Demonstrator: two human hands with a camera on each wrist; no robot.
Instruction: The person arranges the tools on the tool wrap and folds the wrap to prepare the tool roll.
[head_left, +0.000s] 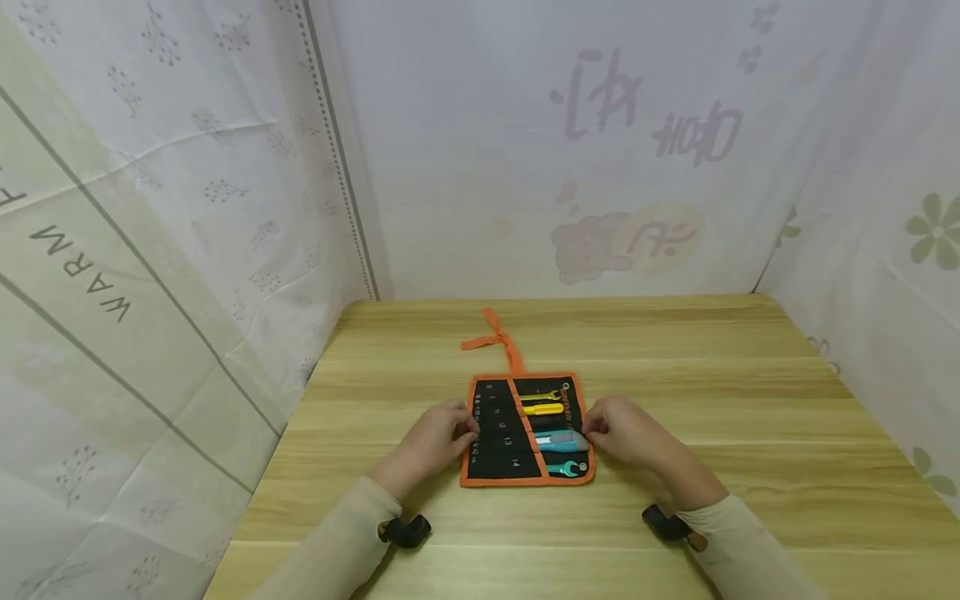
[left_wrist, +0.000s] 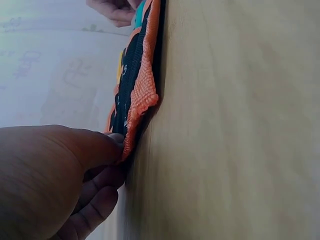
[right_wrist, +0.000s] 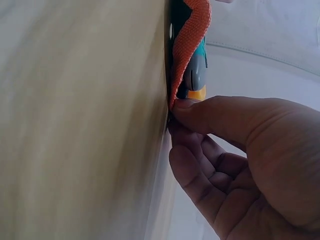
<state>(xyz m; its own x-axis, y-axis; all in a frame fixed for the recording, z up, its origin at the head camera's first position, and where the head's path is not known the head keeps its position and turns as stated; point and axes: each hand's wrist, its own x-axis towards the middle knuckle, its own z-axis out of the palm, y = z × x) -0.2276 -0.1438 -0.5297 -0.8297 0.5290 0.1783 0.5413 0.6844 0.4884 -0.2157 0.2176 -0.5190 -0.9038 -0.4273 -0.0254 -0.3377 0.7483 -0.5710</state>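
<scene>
A black tool roll [head_left: 486, 425] with orange trim lies spread flat on the table. Its slanted pockets hold a yellow open-end wrench [head_left: 542, 397], a yellow-handled tool [head_left: 545, 409], a teal utility knife [head_left: 562, 442] and a teal wrench [head_left: 564, 469]. My left hand [head_left: 442, 437] pinches the roll's left edge between thumb and fingers; the left wrist view shows the orange trim [left_wrist: 145, 90] beside the thumb. On the opposite side, my right hand [head_left: 618, 432] pinches the right edge, close to the knife's end. The right wrist view shows its thumb on the orange binding [right_wrist: 192, 45].
An orange tie strap [head_left: 513, 354] stretches from the roll's far edge toward the back of the wooden table [head_left: 675, 350]. Printed curtains [head_left: 465, 167] hang behind the table and at both sides. Each wrist wears a black camera device [head_left: 407, 531].
</scene>
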